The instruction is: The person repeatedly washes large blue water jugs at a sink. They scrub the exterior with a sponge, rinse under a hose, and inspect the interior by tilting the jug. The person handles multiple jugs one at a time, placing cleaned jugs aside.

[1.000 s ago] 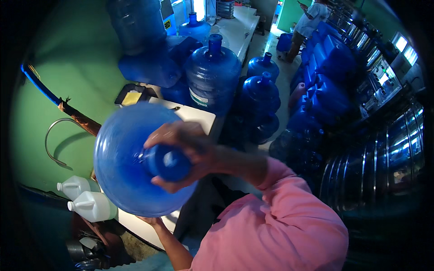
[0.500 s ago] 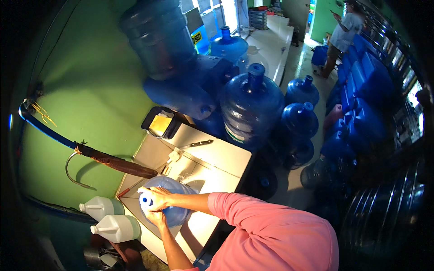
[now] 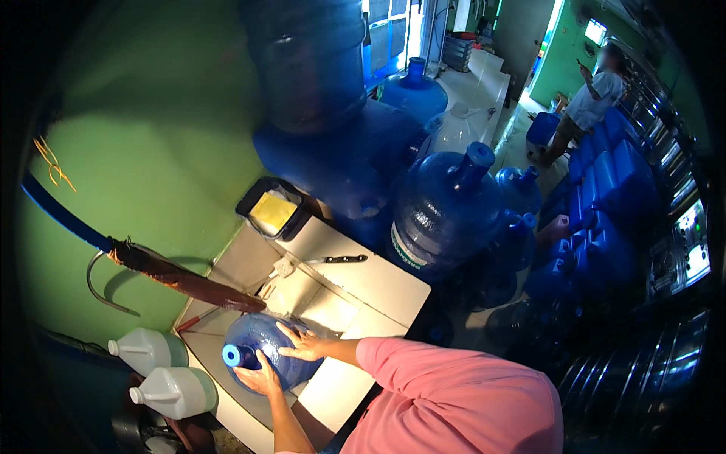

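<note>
1. Far left: two white handled jugs (image 3: 155, 371) are seen, placed beside the counter; not touched.
2. Blue hose (image 3: 68, 216) with brown-wrapped end (image 3: 189, 285) is seen hanging above the counter.
3. Blue water-cooler bottle (image 3: 257, 331) is set on the tiled counter (image 3: 370, 303), neck pointed left. A second ago it was held up close to the camera. Upright or tilted: cannot be told.
4. Left hand (image 3: 262, 380) is kept at the neck; thumb is parted from fingers, which are laid along the neck's near side. Whether the neck is squeezed cannot be told.
5. Right hand (image 3: 308, 346) has been shifted off the neck onto the bottle's side; fingers are spread, nothing pinched.
6. Judgement: lifting seems finished; the bottle is now being steadied or turned, with contact shared between neck and body.
7. Farther right: black-handled knife (image 3: 344, 259) is left lying on the counter, untouched; large blue bottle (image 3: 446, 208) is seen beyond the counter edge.
</note>
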{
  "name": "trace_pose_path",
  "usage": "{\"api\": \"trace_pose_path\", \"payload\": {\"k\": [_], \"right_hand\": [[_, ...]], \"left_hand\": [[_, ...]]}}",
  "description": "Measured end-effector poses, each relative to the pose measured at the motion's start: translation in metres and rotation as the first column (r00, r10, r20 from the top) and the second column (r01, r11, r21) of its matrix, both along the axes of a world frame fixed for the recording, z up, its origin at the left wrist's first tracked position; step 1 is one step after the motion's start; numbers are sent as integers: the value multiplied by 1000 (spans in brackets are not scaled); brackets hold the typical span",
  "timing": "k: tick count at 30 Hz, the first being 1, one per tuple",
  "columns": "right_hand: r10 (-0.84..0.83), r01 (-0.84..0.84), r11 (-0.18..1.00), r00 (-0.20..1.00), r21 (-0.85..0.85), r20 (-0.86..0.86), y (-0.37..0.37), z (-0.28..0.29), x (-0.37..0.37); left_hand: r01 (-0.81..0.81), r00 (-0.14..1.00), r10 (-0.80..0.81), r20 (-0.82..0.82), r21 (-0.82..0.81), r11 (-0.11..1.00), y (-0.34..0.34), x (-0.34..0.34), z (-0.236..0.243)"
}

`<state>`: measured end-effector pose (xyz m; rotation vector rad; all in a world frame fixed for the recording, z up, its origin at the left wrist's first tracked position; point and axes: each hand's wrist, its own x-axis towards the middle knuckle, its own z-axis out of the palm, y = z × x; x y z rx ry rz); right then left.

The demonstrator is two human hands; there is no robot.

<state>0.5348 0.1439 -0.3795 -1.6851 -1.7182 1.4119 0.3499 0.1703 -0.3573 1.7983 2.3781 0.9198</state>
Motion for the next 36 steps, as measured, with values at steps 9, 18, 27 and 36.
{"api": "trace_pose_path", "payload": {"k": [9, 18, 27, 36], "right_hand": [[-145, 101, 963, 975, 248, 166, -1, 21, -17], [-126, 63, 928, 981, 367, 150, -27, 37, 1], [-32, -56, 979, 906, 196, 421, -81, 51, 63], [-112, -72, 916, 898, 394, 425, -109, 36, 62]], "left_hand": [[63, 995, -67, 77, 54, 997, 7, -4, -2], [94, 994, -96, -57, -42, 995, 24, -18, 6], [219, 947, -220, -235, -34, 975, 49, -38, 4], [194, 968, -196, 159, 30, 981, 33, 14, 33]]}}
